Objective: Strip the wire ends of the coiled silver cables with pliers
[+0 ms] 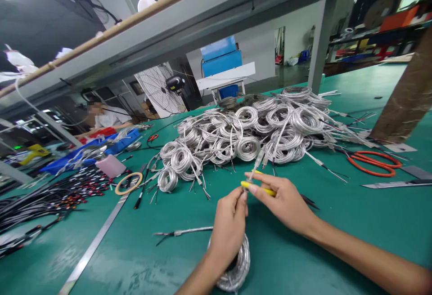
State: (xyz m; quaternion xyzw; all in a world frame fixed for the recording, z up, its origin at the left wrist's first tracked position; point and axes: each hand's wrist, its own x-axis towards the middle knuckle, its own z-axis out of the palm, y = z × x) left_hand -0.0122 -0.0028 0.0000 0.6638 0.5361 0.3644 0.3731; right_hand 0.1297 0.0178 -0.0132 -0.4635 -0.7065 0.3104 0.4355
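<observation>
My right hand (283, 198) is closed around a yellow-handled tool (268, 191), whose tip lies near my left fingertips. With pinched fingers my left hand (231, 218) grips the end of a clear-jacketed cable just below the tool. The coil of that cable (241, 268) hangs or lies under my left hand, partly hidden by it, and one stripped end (175, 233) sticks out to the left. Beyond my hands a large pile of coiled clear cables (248, 148) covers the middle of the green table (135, 250).
Orange-handled scissors (374, 163) and a blade (394, 184) lie right. On the left are a steel ruler (97, 241), a tape ring (128, 183), a pink block (110, 166), black cables (43, 196) and a blue tray (64, 162). A person (111, 116) sits behind.
</observation>
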